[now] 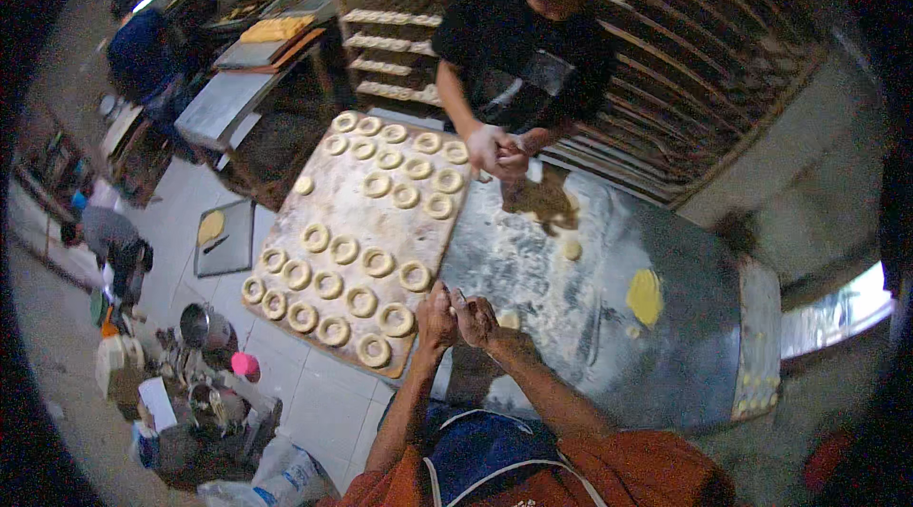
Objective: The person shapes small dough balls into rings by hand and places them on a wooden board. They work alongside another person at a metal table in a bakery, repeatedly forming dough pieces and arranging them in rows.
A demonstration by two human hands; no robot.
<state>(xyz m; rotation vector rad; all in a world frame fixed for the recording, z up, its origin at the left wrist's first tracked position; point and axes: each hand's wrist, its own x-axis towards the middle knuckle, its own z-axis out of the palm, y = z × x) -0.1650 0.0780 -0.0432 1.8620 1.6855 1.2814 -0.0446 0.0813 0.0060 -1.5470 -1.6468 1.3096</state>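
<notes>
My left hand (437,319) and my right hand (475,319) meet with fingers curled together at the board's right edge, over the metal table; whatever lies between them is hidden. A wooden board (328,198) to their left carries several pale dough rings (378,260) in rows, dusted with flour. Just right of my right hand a small dough piece (510,321) sits on the flour-dusted metal table (666,374). Further along the table are another dough disc (572,248) and a yellow patch (645,296).
A co-worker (523,50) stands opposite, hands clasped, before racks (390,17) of trays. Two other people (143,60) (112,245) work at the left near a side bench (223,107). A tray with yellow dough (224,264), pots (200,326) and bags (285,474) are low at the left.
</notes>
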